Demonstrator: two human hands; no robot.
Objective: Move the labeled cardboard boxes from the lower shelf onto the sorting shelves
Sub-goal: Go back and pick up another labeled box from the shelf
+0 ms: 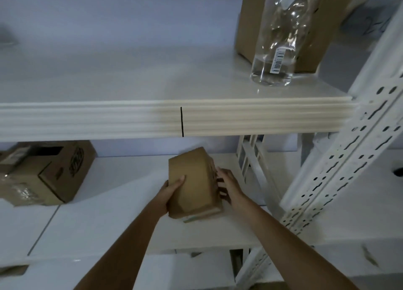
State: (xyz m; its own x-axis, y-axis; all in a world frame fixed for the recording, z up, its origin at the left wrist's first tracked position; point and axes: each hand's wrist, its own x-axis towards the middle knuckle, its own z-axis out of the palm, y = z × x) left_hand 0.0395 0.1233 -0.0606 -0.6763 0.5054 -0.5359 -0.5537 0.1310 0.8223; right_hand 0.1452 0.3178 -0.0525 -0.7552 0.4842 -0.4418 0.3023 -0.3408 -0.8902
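Two hands gripping small cardboard box [192, 180], lower shelf [104, 224]

Upper shelf [152, 80]: we see a clear plastic bottle [277, 50] standing at its right end, a tall brown carton [250, 28] just behind it.
Lower shelf [122, 180]: we see a printed cardboard box [54, 172] at its left.
Upright [349, 159]: white, perforated, at the right.

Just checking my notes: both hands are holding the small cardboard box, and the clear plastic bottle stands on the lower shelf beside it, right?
Not quite. The head view shows both the left hand and right hand on the small cardboard box, but the clear plastic bottle stands on the upper shelf, not the lower one.
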